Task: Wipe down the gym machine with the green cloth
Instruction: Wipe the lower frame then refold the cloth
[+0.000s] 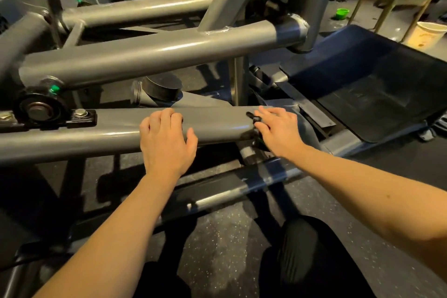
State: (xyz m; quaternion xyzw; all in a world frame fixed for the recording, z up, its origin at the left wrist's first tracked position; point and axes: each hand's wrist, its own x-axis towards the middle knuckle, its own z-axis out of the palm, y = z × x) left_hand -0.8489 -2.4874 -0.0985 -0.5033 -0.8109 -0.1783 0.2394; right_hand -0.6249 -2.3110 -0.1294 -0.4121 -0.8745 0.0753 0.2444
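Tubes of grey painted steel make up the gym machine, which fills the left and middle of the view and stands on a dark speckled floor. Its nearest tube lies almost level, its long axis running from the left edge to the right and rising slightly that way. A second, thicker tube runs nearly parallel above and behind it.

The left hand grips this nearest tube, fingers curled over its top and thumb spread on the near face. The right hand rests on the tube's right end with fingers straight and apart, and a small black part shows between two of them.

A black bearing block is bolted on the tube's left stretch. Just beside the right end a dark pad slopes away. Below the hands a darker lower bar crosses, and a knee in black is near it. A paper cup and a small green thing, too blurred to identify, are well apart at the far right.
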